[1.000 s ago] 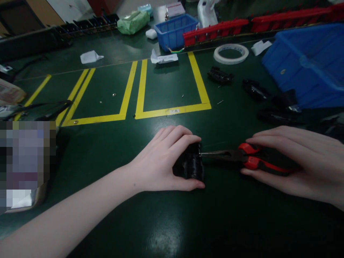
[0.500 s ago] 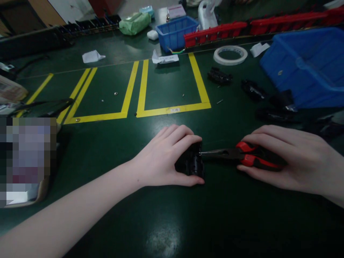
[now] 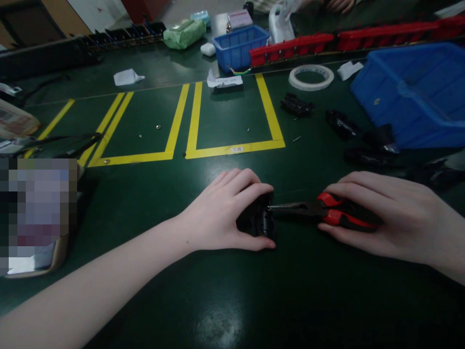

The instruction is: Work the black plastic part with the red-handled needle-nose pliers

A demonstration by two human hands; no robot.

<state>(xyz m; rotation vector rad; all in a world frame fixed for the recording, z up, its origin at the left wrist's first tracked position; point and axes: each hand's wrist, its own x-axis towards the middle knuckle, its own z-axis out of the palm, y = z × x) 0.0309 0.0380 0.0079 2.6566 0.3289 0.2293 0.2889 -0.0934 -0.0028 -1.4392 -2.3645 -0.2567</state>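
Observation:
My left hand (image 3: 228,211) is closed around a black plastic part (image 3: 264,223), holding it against the dark green table (image 3: 225,295). Its thumb lies along the near edge and its fingers along the far edge. In my right hand (image 3: 392,213) are needle-nose pliers (image 3: 336,213) with red and black handles. Their jaws point left and grip a thin metal pin (image 3: 278,207), whose left end meets the black part. How deep the pin sits in the part cannot be seen. Several similar black parts (image 3: 296,104) lie farther back on the right.
Behind them stand a large blue bin (image 3: 410,97), a tape roll (image 3: 311,77), a small blue basket (image 3: 241,46) and red bin strips (image 3: 290,48). Yellow tape (image 3: 236,148) marks the table, with tiny metal bits about. Another person's hand (image 3: 340,6) shows at the top.
The pliers and my right hand have shifted very slightly left, toward the black part. Another person's hand has come into view at the top. My left hand keeps its hold.

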